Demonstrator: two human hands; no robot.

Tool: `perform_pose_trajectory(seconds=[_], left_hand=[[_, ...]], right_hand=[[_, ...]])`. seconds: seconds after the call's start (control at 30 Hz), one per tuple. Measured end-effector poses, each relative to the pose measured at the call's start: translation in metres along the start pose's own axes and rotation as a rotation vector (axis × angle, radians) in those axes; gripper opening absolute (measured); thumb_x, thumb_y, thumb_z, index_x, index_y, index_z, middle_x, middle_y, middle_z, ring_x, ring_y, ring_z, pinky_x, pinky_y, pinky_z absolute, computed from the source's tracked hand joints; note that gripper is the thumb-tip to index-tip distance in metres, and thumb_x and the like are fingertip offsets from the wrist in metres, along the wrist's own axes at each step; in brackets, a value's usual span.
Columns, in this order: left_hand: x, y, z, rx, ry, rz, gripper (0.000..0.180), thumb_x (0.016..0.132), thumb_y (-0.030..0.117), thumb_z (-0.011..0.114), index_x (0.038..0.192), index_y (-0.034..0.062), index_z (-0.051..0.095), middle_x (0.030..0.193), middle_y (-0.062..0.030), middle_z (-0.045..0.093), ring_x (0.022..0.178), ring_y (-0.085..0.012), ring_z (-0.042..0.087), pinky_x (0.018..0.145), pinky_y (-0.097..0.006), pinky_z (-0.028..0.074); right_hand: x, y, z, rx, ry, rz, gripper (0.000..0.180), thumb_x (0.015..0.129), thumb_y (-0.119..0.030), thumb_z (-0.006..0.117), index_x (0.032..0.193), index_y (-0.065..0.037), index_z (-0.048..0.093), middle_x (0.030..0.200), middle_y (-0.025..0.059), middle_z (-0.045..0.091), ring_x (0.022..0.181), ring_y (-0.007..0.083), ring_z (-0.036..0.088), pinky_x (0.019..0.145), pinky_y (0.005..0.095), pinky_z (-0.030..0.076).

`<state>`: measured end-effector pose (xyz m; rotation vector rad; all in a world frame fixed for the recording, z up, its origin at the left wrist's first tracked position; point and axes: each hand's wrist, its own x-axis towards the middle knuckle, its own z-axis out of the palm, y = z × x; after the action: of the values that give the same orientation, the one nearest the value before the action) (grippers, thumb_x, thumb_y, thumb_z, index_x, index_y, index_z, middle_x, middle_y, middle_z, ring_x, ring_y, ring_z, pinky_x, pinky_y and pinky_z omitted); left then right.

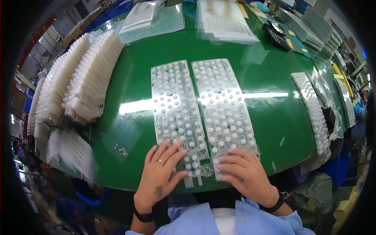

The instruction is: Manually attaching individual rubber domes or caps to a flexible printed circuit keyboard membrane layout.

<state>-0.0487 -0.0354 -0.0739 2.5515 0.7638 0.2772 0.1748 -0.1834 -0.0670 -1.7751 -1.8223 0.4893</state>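
Both hands (203, 174) flat on two clear dome sheets (203, 109)

Left hand (160, 172) and right hand (243, 172) lie flat (fingers spread).

Glossy green worktable (270, 113) under bright striplight glare, cluttered factory floor beyond its edges.

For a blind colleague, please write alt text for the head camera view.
Two bare hands, left hand and right hand, press flat on two clear dome sheets lying side by side on a green table. White stacked sheets stand at the left.
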Motion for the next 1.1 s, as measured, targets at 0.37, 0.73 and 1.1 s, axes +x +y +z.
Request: perform_pose_trajectory(seconds=[0.37, 0.73, 1.1], left_hand=[[-0.012, 0.019, 0.005, -0.076, -0.008, 0.005, 0.051, 0.072, 0.016, 0.077, 0.12, 0.0093, 0.061, 0.137, -0.0088, 0.054, 0.134, -0.0341, 0.042, 0.109, -0.049, 0.03], [-0.006, 0.029, -0.003, -0.084, -0.025, 0.144, 0.054, 0.075, 0.023, 0.076, 0.125, 0.0125, 0.059, 0.14, -0.0069, 0.052, 0.134, -0.0327, 0.042, 0.11, -0.05, 0.028], [-0.004, 0.034, 0.025, -0.02, -0.127, 0.163, 0.061, 0.083, 0.037, 0.068, 0.137, 0.0157, 0.051, 0.146, -0.0061, 0.045, 0.138, -0.0304, 0.037, 0.114, -0.05, 0.021]], right_hand=[[-0.003, -0.01, 0.006, 0.041, -0.116, 0.005, 0.061, 0.078, -0.02, 0.073, 0.133, -0.006, 0.051, 0.142, 0.0109, 0.045, 0.125, 0.0309, 0.044, 0.101, 0.0418, 0.037], [-0.004, -0.001, 0.01, 1.036, 0.568, 0.36, 0.029, 0.101, -0.016, 0.048, 0.115, 0.006, 0.06, 0.117, 0.016, 0.064, 0.105, 0.0213, 0.063, 0.093, 0.0341, 0.049], [-0.039, 0.027, -0.033, -0.144, 0.181, 0.167, 0.035, 0.08, -0.001, 0.061, 0.114, -0.004, 0.067, 0.125, 0.0156, 0.061, 0.123, 0.0413, 0.051, 0.104, 0.0475, 0.039]])
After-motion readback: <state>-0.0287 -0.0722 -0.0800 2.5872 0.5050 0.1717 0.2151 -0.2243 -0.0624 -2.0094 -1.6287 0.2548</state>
